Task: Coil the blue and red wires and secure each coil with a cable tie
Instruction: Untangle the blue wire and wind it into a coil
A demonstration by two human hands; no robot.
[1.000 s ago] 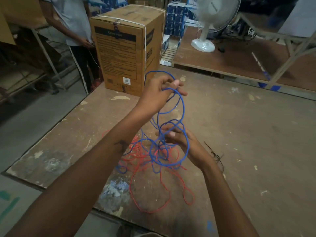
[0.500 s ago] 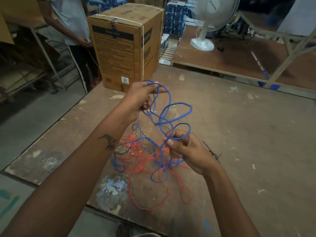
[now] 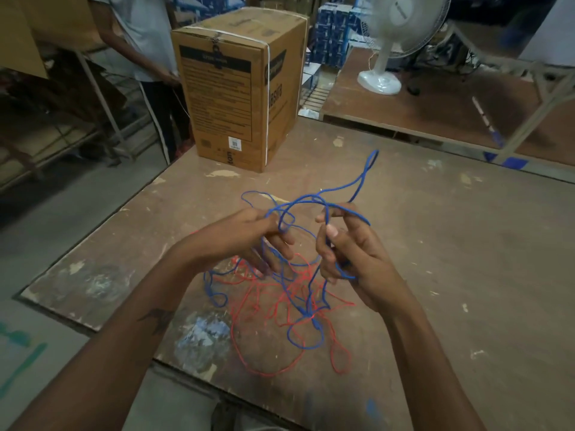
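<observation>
Both hands are being held up over the worn wooden surface [image 3: 466, 244], w/ the blue wire [image 3: 306, 200] strung between them. Left hand [image 3: 245, 241] is hooking blue loops, fingers [image 3: 280, 244] curling round the strands near its tips. Right hand [image 3: 357, 253] is gripping the blue wire too: thumb & forefinger are pinching a strand up top, lower fingers are curling round more of it, & one long doubled loop is sticking up & away toward the far side. Rest of the blue wire is hanging down from both hands into a loose tangle lying on the surface, mixed in w/ the red wire [image 3: 267, 346], which is lying slack in wide loops under & in front of the hands, nearest the surface's front edge; blue & red are crossing at several spots, can't tell if knotted. Neither wire is looking coiled yet. Tall strapped cardboard box [image 3: 236, 91] is standing at the surface's far left corner, well apart from the wires. A person in a light shirt [image 3: 146, 35] is standing just behind the box. White pedestal fan [image 3: 392, 42] is sitting on another bench behind.
</observation>
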